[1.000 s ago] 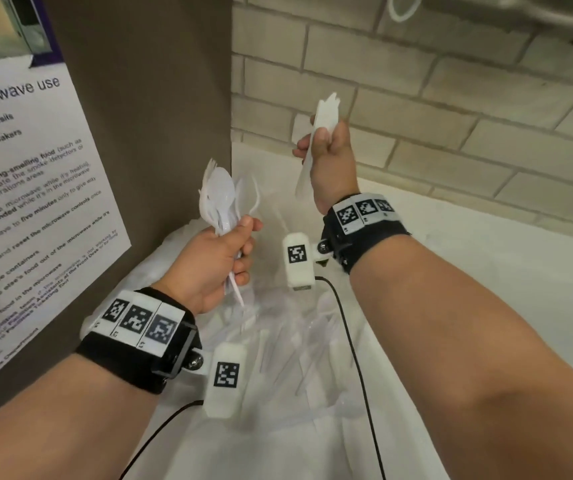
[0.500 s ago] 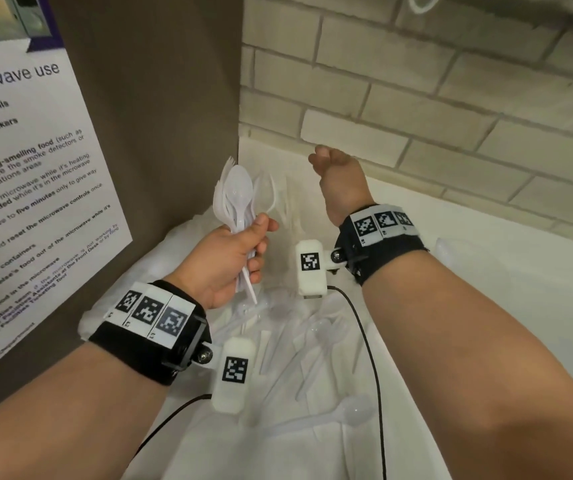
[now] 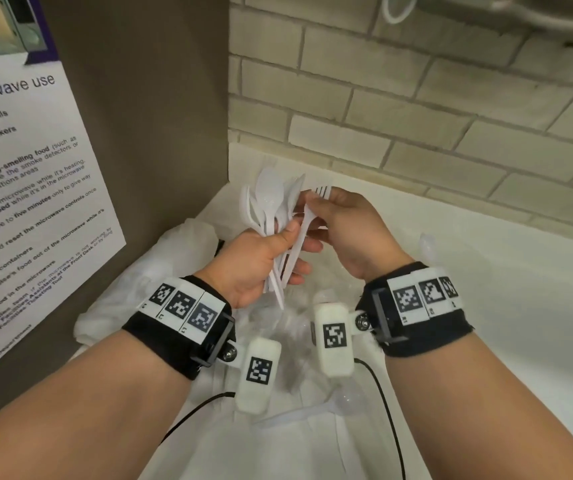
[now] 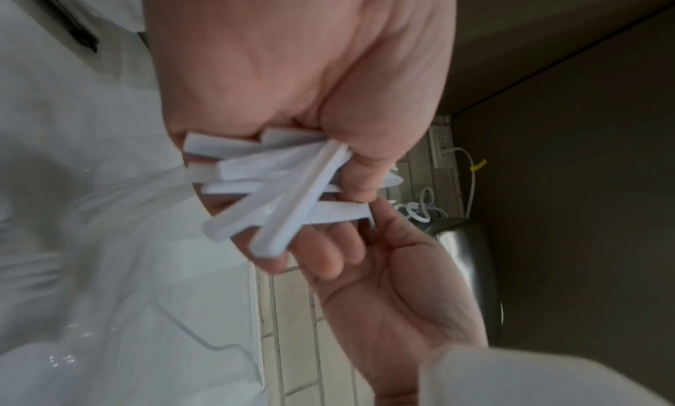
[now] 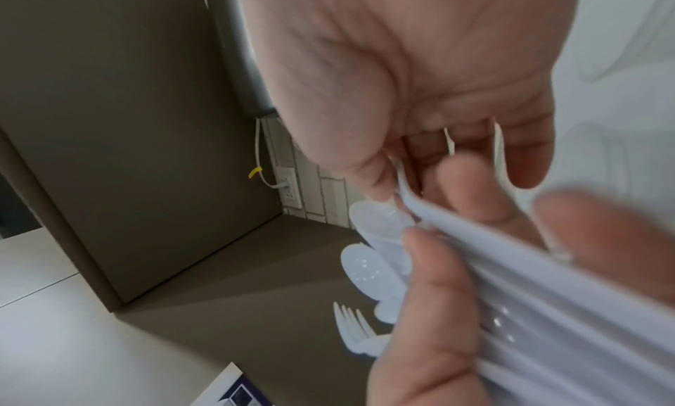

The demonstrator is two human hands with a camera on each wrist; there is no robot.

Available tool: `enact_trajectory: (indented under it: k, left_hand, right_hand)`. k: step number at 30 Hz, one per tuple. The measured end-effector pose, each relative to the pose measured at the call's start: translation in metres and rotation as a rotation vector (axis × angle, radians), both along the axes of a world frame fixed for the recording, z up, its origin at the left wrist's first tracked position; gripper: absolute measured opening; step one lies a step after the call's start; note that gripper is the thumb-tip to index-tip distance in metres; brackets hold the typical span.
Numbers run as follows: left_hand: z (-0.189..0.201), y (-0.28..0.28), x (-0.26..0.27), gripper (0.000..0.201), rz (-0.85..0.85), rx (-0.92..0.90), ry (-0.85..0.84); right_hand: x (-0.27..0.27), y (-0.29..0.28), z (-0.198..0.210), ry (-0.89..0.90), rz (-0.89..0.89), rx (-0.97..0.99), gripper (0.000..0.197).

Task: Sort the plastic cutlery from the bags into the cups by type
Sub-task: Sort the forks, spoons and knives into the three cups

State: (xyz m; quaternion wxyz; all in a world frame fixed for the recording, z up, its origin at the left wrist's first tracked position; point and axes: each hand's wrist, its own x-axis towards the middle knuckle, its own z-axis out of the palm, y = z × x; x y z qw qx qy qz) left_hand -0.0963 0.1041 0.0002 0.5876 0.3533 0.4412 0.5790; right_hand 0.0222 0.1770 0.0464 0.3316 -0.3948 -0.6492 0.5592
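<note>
Pulling one fork [image 3: 316,206] out of the bundle of white cutlery [image 3: 271,216] is the step in hand, as I judge it. The bundle stands fanned, spoon bowls up, above the far left part of the worktop [image 3: 520,289], close to the corner of the brick wall [image 3: 416,109]. The left hand [image 3: 254,265] is curled round the handles; the left wrist view shows them crossing in the fist. The right hand [image 3: 344,230] pinches the fork near its tines. To do it well, the left fist should ease only slightly, so the fork slides out along its length without dragging spoons along. Crossed handles may snag; a small twist should free them. Clear spoons [image 3: 326,407] lie on the plastic bag [image 3: 181,247] below. No cup shows clearly in any view.
</note>
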Motion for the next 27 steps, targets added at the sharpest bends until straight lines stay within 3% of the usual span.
enact_trajectory:
  k: [3,7,10,11,14,21,27]
  left_hand:
    - [-0.003,-0.001,0.006,0.030,-0.112,-0.009,0.052]
    - [-0.006,0.000,0.008,0.028,-0.119,-0.010,0.086]
    - [-0.008,0.002,0.005,0.028,-0.120,-0.007,0.064]
    - [-0.009,0.002,0.004,0.030,-0.143,-0.006,0.021]
    - [-0.007,0.002,0.001,0.035,-0.249,0.000,-0.110]
    - [-0.010,0.002,-0.002,0.043,-0.503,-0.048,-0.308]
    - [-0.011,0.000,-0.003,0.036,-0.615,-0.023,-0.434]
  right_hand:
    - [0.007,-0.003,0.013,0.114,-0.186,0.037,0.022]
    - [0.020,0.001,0.036,0.453,-0.307,-0.014,0.017]
    - [0.026,0.010,0.039,0.340,-0.335,0.075,0.003]
    - [0.028,0.013,0.035,0.247,-0.315,0.088,0.007]
    - [0.030,0.016,0.019,0.030,-0.123,0.021,0.012]
    - [0.032,0.014,-0.006,0.102,0.447,-0.183,0.052]
    - [0.040,0.019,-0.006,0.217,0.596,-0.210,0.033]
